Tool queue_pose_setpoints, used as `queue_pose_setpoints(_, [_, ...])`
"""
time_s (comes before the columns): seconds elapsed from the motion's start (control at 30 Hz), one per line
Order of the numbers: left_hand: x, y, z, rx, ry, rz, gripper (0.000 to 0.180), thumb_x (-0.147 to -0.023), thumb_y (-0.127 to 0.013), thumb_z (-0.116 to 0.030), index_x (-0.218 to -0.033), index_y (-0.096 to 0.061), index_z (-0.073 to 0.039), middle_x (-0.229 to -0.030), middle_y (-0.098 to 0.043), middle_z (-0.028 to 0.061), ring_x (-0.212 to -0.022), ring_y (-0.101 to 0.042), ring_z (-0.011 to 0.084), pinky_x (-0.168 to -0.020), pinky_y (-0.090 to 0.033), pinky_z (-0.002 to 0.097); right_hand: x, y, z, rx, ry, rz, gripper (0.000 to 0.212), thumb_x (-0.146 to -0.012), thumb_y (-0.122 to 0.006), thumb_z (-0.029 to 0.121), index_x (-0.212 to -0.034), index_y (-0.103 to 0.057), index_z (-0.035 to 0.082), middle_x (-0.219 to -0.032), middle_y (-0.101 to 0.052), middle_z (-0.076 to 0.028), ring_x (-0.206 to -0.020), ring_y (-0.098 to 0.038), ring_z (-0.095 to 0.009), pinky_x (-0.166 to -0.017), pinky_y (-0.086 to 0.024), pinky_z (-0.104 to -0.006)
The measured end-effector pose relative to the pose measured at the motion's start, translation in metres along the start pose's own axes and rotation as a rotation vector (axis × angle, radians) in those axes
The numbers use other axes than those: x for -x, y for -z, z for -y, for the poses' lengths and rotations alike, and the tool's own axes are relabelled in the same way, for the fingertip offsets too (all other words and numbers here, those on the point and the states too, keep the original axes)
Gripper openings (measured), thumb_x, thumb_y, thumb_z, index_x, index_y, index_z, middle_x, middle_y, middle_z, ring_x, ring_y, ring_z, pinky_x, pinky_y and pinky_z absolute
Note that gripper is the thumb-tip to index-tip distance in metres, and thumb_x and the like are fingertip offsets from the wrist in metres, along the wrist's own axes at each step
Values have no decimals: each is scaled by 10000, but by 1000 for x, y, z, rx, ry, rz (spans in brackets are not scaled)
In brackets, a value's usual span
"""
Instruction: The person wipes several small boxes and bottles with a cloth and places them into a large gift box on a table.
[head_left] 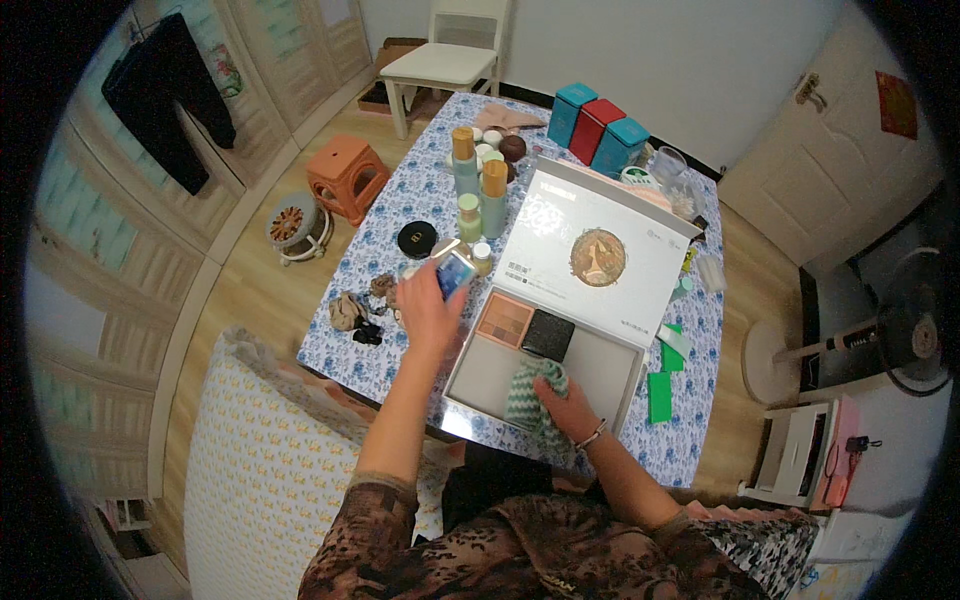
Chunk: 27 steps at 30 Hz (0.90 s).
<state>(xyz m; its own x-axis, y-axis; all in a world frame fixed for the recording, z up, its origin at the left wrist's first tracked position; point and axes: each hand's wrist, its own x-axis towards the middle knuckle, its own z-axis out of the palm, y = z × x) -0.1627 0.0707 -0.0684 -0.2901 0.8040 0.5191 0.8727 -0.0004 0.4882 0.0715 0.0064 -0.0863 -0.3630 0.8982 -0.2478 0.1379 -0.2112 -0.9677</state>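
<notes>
My left hand [428,308] is closed around a small rectangular case with a shiny blue face [456,274], held over the table beside the jars. My right hand [570,406] grips a green-and-white zigzag cloth [530,392] at the near side of an open white box [465,384]. Inside that box, an eyeshadow palette [503,320] lies next to a black square case [548,334]. The box's raised lid [560,240] leans back and carries a round gold emblem. A round black compact [417,239] rests left of the white-capped jar [482,256].
Wooden-capped bottles [493,200] and a green bottle [469,216] stand beyond my left hand. Blue and red tins [600,130] are at the far end. Dark hair ties [367,332] and a beige scrunchie [346,311] lie left; green packets [659,396] lie right. An orange stool [346,178] stands beside the table.
</notes>
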Motion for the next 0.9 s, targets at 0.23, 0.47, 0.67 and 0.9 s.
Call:
queue_pose_setpoints(0.23, [62, 33, -96, 294, -231, 125, 571, -589, -701, -121, -1075, -432, 10, -995, -488, 174, -888, -465, 338, -750, -378, 409, 12, 5, 72, -223, -120, -258, 402, -814, -550, 334, -1057, -492, 20, -910, -557, -34, -833, -510, -122, -718, -430, -270])
queue_pose_setpoints(0.47, [93, 57, -131, 824, 60, 406, 476, -664, -674, -108, -1071, -449, -4, -1037, -434, 140, -924, -461, 219, -720, -412, 326, 24, 21, 64, -240, 194, -388, 223, -794, -588, 202, -948, -553, 44, -769, -541, 14, -693, -484, -54, -602, -410, -200])
queue_pose_setpoints(0.67, [106, 61, -131, 1363, 562, 805, 252, -881, -428, -251, -975, -462, -20, -747, -520, 60, -596, -513, 106, -520, -424, 223, 42, 30, 67, -106, 330, -352, 192, -812, -561, 204, -900, -549, 34, -694, -513, 24, -618, -456, -48, -544, -390, -200])
queue_pose_setpoints(0.9, [122, 64, -150, 1385, 427, 868, 232, -898, -392, -258, -938, -435, -34, -671, -518, 26, -519, -492, 88, -486, -413, 206, 58, 44, 68, 22, 340, -345, 260, -826, -539, 282, -866, -532, 25, -695, -523, -3, -634, -494, -86, -583, -418, -225])
